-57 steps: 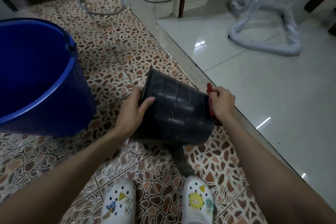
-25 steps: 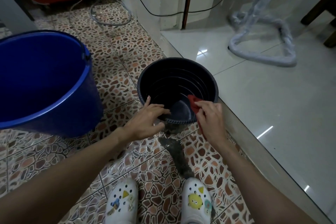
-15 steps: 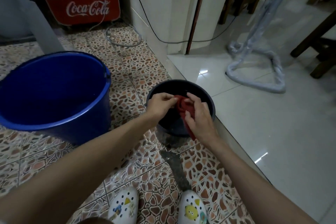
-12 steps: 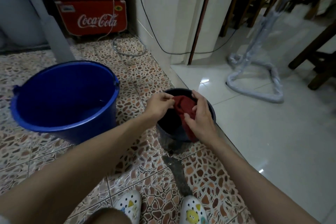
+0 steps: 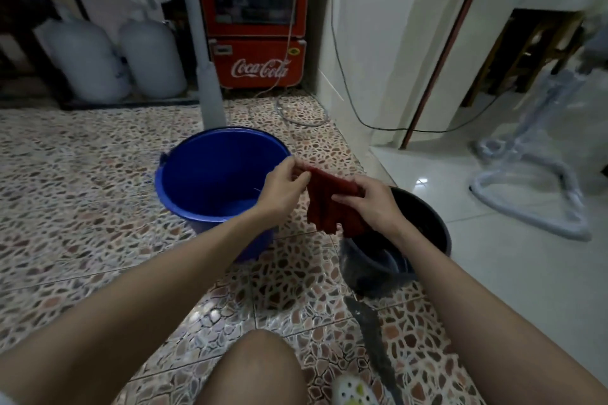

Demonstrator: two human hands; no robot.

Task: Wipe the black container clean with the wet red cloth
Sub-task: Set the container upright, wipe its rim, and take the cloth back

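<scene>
The blue bucket stands on the patterned floor to your left. Just right of it, your left hand pinches one top corner of the red cloth, and your right hand grips the other edge, so it hangs limp between them. It looks soft and probably heavy with water; bunch it into your palm. The black container sits below your right hand; it is probably light, so steady it by its rim.

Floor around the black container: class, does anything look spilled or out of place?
Yes. A dark wet streak runs over the patterned tiles from the black container toward the person's shoe. It looks like spilled or dripped water.
</scene>
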